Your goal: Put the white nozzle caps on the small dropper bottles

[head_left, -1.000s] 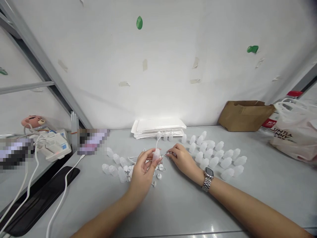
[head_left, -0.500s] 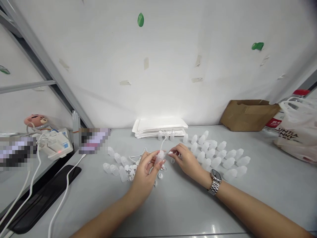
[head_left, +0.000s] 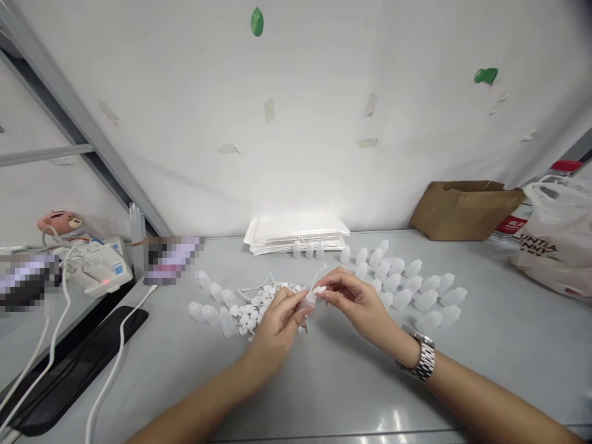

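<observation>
My left hand (head_left: 277,324) is closed round a small translucent plastic bottle (head_left: 307,302), held a little above the grey table (head_left: 324,382). My right hand (head_left: 358,302), with a metal watch (head_left: 420,365) on its wrist, pinches a small white cap piece with a thin tail (head_left: 318,280) at the bottle's top. Both hands meet in the middle of the table. Under and left of them lies a heap of small white caps (head_left: 259,302). Several lying bottles (head_left: 213,308) are at the left, and several capped bottles (head_left: 407,290) lie in rows at the right.
A stack of white sheets (head_left: 296,234) lies against the wall, three upright bottles (head_left: 308,250) in front of it. A brown paper bag (head_left: 465,209) and a white plastic bag (head_left: 555,240) sit at the right. White cables (head_left: 106,382), a power strip (head_left: 99,271) and a black pad (head_left: 69,370) are at the left.
My right hand lifted from the table with a cap piece and came to the bottle in my left hand. Both hands moved slightly toward me and to the right.
</observation>
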The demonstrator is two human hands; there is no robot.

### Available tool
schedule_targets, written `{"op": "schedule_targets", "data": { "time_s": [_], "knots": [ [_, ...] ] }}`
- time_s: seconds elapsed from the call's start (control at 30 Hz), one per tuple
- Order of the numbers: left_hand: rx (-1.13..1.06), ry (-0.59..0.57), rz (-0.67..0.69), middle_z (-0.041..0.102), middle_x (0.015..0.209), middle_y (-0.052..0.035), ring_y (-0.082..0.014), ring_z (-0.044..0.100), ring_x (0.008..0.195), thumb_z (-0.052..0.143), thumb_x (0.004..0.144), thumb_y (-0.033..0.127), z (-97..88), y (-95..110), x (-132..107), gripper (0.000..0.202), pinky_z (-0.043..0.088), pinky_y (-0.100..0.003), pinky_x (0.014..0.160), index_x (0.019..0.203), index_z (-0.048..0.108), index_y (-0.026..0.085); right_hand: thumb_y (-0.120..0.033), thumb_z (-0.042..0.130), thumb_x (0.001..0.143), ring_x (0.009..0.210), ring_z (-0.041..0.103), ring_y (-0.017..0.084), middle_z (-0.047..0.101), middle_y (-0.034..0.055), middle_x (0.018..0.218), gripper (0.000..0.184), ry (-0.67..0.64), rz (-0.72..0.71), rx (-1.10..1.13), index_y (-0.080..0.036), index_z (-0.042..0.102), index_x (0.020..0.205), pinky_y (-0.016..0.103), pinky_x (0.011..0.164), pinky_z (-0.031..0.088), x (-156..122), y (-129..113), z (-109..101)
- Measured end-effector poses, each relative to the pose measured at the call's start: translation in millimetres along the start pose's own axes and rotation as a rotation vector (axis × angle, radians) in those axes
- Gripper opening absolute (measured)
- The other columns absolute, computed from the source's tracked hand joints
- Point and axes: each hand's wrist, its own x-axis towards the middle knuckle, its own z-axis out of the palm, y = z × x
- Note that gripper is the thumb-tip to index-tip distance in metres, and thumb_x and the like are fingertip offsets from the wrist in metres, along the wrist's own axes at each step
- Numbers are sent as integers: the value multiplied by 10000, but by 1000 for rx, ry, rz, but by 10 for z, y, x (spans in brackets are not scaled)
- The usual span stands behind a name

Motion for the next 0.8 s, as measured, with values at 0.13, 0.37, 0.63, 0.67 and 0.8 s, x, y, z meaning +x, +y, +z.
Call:
{"op": "schedule_targets", "data": {
  "time_s": [0.13, 0.37, 0.63, 0.67, 0.8],
  "knots": [
    [10, -69, -9, 413, 757, 4, -127, 465, 686, 437, 860, 382, -19, 28, 3, 270, 427, -251, 644, 850, 636, 201, -287, 600, 799, 731, 529, 130, 565, 11, 792, 82, -42, 9, 14, -217, 628, 831, 287, 672, 450, 15, -2, -21],
    [-62, -124, -60, 531, 727, -16, -109, 469, 584, 457, 843, 398, -46, 19, 29, 303, 423, -245, 569, 865, 672, 185, -281, 591, 802, 643, 537, 111, 575, 2, 743, 91, -209, 39, -5, -202, 633, 820, 271, 612, 459, 51, -15, -179],
    [-242, -193, -227, 643, 695, -48, -94, 476, 489, 504, 806, 444, -50, 62, 46, 345, 414, -238, 515, 830, 684, 151, -291, 550, 829, 647, 545, 120, 591, 6, 732, 116, -241, 49, -79, -197, 615, 810, 270, 620, 464, 46, -29, -219],
    [-257, -190, -247, 647, 699, -53, -97, 489, 499, 502, 805, 450, -57, 60, 47, 354, 413, -235, 513, 840, 686, 149, -307, 546, 831, 636, 539, 117, 591, 5, 721, 133, -231, 72, -72, -192, 606, 801, 265, 611, 460, 45, -24, -202],
    [-250, -153, -266, 666, 831, -75, -131, 566, 624, 553, 781, 424, -72, 60, 50, 322, 426, -227, 519, 934, 681, 171, -335, 533, 836, 588, 511, 106, 574, -12, 655, 178, -177, 138, -92, -183, 582, 758, 243, 567, 426, 31, -24, -111]
  ]
}}
